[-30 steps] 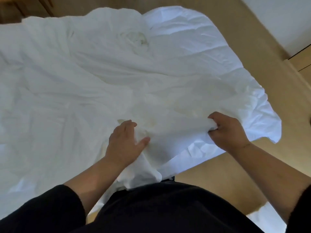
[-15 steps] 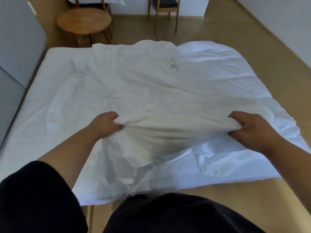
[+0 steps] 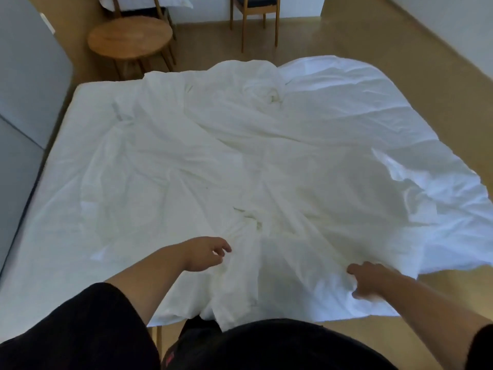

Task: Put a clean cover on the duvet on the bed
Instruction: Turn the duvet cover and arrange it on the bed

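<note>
A crumpled white duvet cover lies spread over the bed, with a twisted bunch at its far end. Thicker white bedding, probably the duvet, shows at the far right and hangs past the bed's right edge. My left hand hovers just above the cover near the front edge, fingers loosely curled and holding nothing. At the front right, my right hand pinches a fold of the cover between fingers and thumb. I stand at the near edge of the bed.
A round wooden table and a wooden chair stand beyond the far end of the bed. A grey padded panel runs along the left side. Wooden floor lies to the right.
Both hands gripped a raised fold of the cover and held it taut. Now the cover lies flatter and further out, my left hand has let go, and my right hand sits lower.
</note>
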`<state>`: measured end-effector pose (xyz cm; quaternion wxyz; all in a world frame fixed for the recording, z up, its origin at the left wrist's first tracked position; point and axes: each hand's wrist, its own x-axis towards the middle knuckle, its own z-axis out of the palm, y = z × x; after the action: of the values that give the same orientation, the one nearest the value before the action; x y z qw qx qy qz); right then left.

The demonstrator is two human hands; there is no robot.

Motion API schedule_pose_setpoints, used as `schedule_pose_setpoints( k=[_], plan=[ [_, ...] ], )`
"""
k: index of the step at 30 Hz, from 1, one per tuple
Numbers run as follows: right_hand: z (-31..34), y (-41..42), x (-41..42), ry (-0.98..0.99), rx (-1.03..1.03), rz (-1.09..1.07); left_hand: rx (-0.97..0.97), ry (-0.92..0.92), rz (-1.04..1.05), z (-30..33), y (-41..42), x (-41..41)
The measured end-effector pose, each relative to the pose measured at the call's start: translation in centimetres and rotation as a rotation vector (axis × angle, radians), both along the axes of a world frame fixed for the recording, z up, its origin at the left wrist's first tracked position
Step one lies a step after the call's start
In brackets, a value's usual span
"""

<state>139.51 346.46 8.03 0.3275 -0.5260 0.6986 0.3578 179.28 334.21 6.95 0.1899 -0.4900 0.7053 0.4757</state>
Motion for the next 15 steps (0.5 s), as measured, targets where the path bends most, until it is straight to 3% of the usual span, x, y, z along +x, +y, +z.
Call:
schedule_pose_setpoints(
  k=[7,12,15],
  plan=[
    [-3.3,-6.0,10.2,-0.172,-0.169,-0.044,-0.151,-0.287,-0.066,-8.1,-4.6,6.7],
    [-8.3,-13.5,20.9,-0.297,-0.282,0.151,-0.163,-0.301,-0.149,-14.1,-6.0,12.2],
    [-13.7,-15.8,25.6,-0.273,-0.197,0.291,-0.154,-0.315,-0.286,-18.3,-4.9,14.9]
  ],
)
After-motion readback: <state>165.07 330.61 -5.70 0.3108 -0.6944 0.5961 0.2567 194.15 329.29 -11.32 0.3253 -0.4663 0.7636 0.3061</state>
